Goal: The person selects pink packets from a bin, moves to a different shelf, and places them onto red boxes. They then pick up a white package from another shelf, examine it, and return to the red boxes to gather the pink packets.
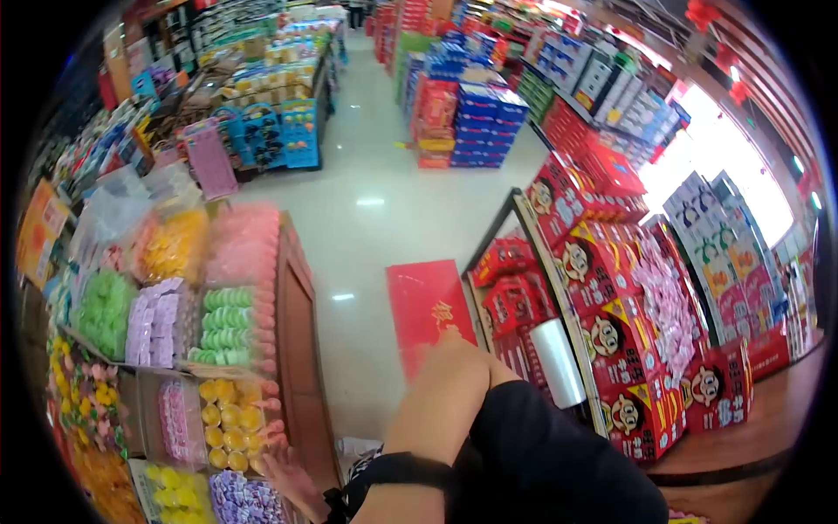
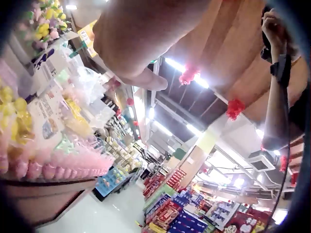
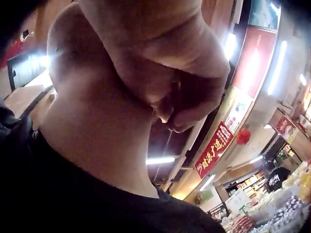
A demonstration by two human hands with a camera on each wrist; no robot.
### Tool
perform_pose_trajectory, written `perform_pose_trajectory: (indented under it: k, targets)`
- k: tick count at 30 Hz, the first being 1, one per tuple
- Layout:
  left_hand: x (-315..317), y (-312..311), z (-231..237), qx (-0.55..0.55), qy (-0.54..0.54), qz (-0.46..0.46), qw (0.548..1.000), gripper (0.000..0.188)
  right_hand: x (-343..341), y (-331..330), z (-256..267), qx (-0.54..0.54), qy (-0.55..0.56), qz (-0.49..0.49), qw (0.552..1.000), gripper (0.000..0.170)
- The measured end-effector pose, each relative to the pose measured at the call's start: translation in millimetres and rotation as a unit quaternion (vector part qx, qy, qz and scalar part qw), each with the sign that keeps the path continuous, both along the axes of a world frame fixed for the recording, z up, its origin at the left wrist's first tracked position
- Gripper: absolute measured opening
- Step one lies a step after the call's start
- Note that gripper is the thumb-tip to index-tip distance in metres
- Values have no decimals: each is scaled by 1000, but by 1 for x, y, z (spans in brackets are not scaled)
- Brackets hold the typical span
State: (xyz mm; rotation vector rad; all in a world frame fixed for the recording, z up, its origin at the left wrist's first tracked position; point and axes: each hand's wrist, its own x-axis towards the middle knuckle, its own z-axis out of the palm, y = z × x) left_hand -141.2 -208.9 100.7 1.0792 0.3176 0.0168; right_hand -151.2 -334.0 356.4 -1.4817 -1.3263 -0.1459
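Beside the front of the candy bins, my left hand is blurred, fingers extended close to the pink-wrapped candies; nothing shows in its grasp. In the left wrist view that hand looms large, one digit pointing right. My right forearm with its black strap bends across the lower middle of the head view, its hand out of that frame. Curled fingers of my right hand fill the right wrist view in front of bare skin and dark clothing; no object is visible in them. Yellow cups lie in a bin.
A wooden counter side borders the bins. The pale floor aisle runs ahead, with a red mat on it. Red boxes and a clear roll stand at the right. Blue boxes are stacked farther off.
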Motion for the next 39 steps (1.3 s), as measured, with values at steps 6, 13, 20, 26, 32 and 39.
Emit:
perform_pose_trajectory:
  k: [6,13,20,26,32,39]
  targets:
    - [-4,-50,19,-4,-28,-113,993,30,-35,-50,16,46,-29,-56,997,18]
    - [-5,-101,25,25,-10,-188,982,32,-68,-86,20,79,-45,-145,985,20]
    - [4,-140,24,42,-38,-323,945,33,-81,-96,27,87,-57,-241,965,21]
    - [16,-181,23,21,-3,-471,882,30,-88,-95,31,87,-69,-337,935,23]
    - [11,-211,21,28,9,-559,828,31,-105,-98,35,113,-74,-396,908,25]
    - [-19,-253,16,22,9,-596,803,39,-164,-122,43,127,-51,-449,883,27]
